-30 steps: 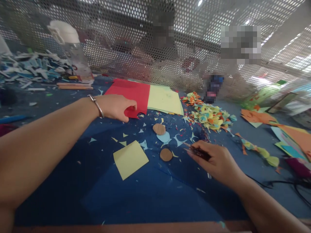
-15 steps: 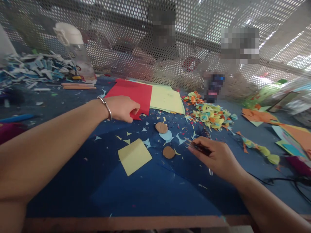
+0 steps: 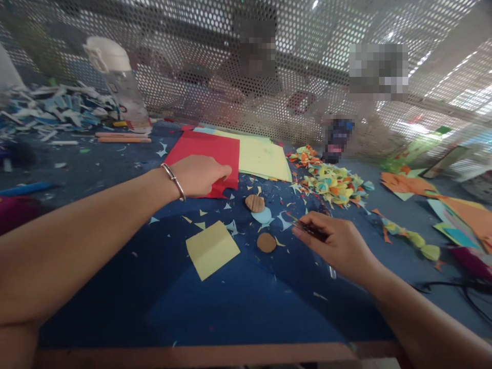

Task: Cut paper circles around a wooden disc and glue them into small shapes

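My left hand (image 3: 202, 175), with a metal bangle on its wrist, pinches the near corner of a red paper sheet (image 3: 209, 154) that lies on a stack of pale yellow sheets (image 3: 263, 156). My right hand (image 3: 336, 246) is closed around a thin dark tool, maybe scissors or a pen (image 3: 313, 230); I cannot make out which. Between my hands, a small yellow paper square (image 3: 212, 249) lies on the blue table (image 3: 230, 302). Two brown discs (image 3: 254, 203) (image 3: 265, 242) and a light blue paper circle (image 3: 263, 216) lie beside it.
Colourful folded paper pieces (image 3: 332, 184) are heaped at centre right. Orange and blue sheets (image 3: 461, 215) lie far right. A clear bottle with a white lid (image 3: 119, 84), wooden sticks (image 3: 123, 137) and white-blue scraps (image 3: 54, 110) sit at back left. A perforated metal screen (image 3: 215, 56) closes the back; people sit behind it.
My left hand has drawn the red sheet's corner to the right and toward me, shifting the sheet on the stack. My right hand stays in place with its tool.
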Demonstrator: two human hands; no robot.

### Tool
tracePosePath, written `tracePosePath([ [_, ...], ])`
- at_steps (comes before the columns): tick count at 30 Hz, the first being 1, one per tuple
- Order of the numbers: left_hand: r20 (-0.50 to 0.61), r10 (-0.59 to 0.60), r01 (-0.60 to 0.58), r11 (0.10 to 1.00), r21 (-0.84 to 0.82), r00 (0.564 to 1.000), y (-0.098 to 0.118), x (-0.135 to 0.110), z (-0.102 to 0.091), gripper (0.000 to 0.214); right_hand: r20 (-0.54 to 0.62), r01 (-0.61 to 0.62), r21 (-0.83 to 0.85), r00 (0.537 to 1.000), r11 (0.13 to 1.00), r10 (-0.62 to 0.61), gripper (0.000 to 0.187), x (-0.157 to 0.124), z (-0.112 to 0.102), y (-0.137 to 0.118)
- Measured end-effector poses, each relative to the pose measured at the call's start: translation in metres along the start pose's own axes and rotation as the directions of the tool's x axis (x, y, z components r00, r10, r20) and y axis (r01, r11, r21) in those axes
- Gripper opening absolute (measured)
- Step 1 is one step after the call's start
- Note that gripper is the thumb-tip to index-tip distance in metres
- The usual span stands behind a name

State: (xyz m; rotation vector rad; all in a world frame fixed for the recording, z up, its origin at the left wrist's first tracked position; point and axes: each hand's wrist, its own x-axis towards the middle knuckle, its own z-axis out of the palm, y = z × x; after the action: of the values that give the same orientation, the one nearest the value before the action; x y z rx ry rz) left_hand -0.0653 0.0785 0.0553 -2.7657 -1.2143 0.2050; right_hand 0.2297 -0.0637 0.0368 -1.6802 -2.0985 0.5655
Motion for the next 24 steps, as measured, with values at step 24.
tracePosePath([
  [24, -0.178, -0.119, 0.120, 0.993, -0.005, 0.977, 0.047, -0.011, -0.013, 0.029, -0.073, 0.020, 0.114, 0.997, 0.993, -0.012, 0.028, 0.015, 0.004, -0.005],
])
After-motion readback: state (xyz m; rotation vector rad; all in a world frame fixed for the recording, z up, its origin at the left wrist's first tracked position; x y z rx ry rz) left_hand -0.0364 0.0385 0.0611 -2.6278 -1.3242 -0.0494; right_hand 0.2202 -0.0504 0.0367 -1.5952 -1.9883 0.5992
